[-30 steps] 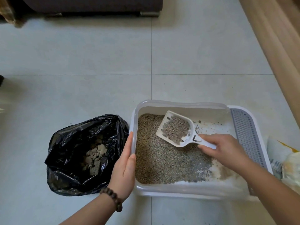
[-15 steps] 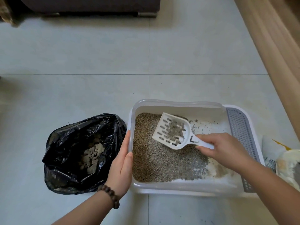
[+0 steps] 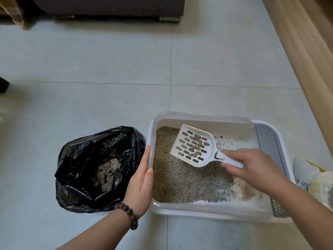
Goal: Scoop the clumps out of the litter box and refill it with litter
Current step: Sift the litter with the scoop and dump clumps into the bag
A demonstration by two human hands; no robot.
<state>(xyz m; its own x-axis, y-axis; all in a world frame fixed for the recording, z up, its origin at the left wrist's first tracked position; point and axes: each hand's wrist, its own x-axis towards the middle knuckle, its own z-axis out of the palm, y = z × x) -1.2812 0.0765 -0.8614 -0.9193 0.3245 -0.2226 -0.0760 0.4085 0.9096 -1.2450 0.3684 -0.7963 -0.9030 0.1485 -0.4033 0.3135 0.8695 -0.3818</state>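
Observation:
A white litter box sits on the tiled floor, with brown-grey litter heaped in its left half and bare white bottom at the right. My right hand grips the handle of a white slotted scoop held above the litter; a few small clumps lie on its blade. My left hand rests flat against the box's left wall, thumb over the rim. To the left an open black bag holds grey clumps.
A grey perforated step runs along the box's right side. A white and yellow litter bag lies at the right edge. A dark sofa base stands at the far end, and a wooden panel rises along the right.
The loose litter that filled the scoop has sifted through its slots into the box, leaving only a few small clumps. My left hand stays on the box wall.

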